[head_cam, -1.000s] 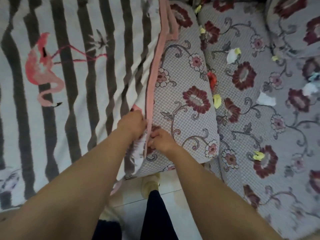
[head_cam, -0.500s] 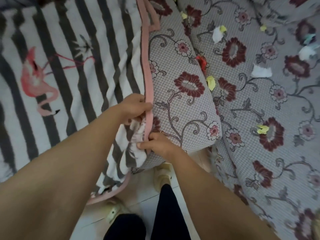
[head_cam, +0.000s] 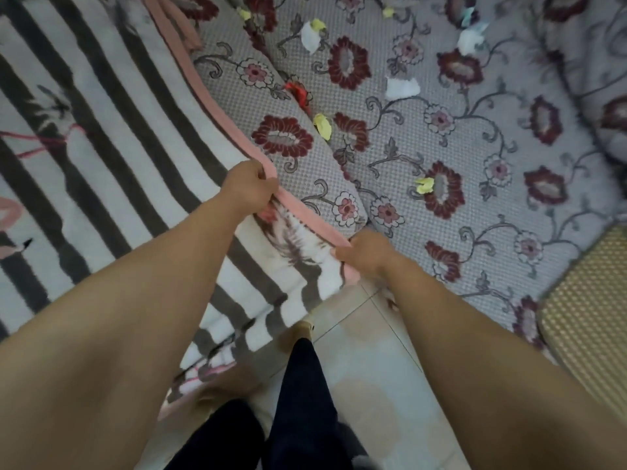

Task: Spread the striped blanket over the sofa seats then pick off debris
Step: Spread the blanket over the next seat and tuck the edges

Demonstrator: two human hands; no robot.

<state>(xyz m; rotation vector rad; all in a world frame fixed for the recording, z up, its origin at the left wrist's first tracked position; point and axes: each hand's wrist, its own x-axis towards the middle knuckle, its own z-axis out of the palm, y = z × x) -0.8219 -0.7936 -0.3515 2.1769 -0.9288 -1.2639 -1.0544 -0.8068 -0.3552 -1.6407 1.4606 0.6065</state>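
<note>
The striped blanket (head_cam: 101, 137) is pinched at its pink edge (head_cam: 305, 215) by the left hand (head_cam: 249, 188) and right hand (head_cam: 364, 252). It is best pulled right, flat, over the flowered seats (head_cam: 441, 198).

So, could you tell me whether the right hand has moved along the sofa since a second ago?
Yes. The right hand has carried the pink-edged striped blanket rightward, from the first floral seat cushion to the seam with the next.

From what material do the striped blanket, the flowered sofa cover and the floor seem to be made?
Striped blanket: probably soft fleece or plush; the surface looks fuzzy and matte, with a smooth pink binding at the edge. Sofa cover: a woven textile, perhaps jacquard; a fine raised grid shows. Floor: likely glazed tile; pale, slightly shiny, with thin joint lines.
</note>
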